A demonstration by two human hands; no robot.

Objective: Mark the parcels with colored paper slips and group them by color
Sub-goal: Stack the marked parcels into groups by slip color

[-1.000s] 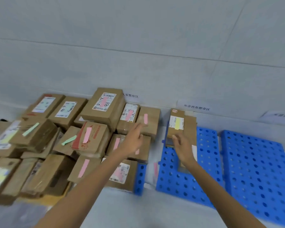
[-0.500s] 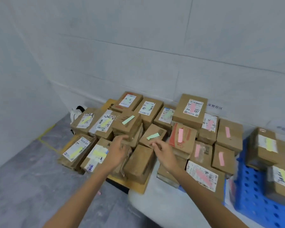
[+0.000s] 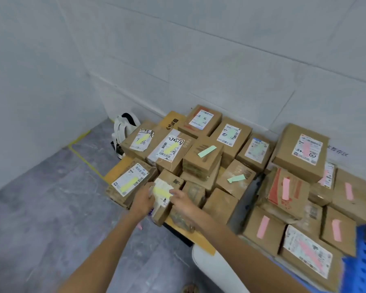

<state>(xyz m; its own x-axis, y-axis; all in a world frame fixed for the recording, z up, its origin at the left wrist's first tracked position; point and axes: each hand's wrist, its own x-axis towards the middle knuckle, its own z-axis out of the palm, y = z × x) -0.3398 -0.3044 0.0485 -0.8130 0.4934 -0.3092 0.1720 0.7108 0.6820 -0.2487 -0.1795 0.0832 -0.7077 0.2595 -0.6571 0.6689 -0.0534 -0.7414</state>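
Note:
A small brown parcel [image 3: 171, 181] with a yellow slip [image 3: 161, 192] on its white label lies at the front of the pile. My left hand [image 3: 142, 200] grips its left side, thumb on top. My right hand [image 3: 183, 203] rests its fingers on the top at the slip's right end. Other yellow-slip parcels [image 3: 129, 183] lie to the left and behind. Green-slip parcels [image 3: 206, 151] sit in the middle, pink-slip parcels [image 3: 286, 188] at the right.
The pile rests on flat cardboard [image 3: 114, 172] in a wall corner. A white and black bag [image 3: 123, 129] leans behind it. Yellow tape [image 3: 80, 138] marks the grey floor at left. A blue plastic pallet [image 3: 363, 271] shows at the lower right.
The view has swung left from the blue pallet to the pile. Both hands have come down from the green-slip parcels onto the front parcel with the yellow slip.

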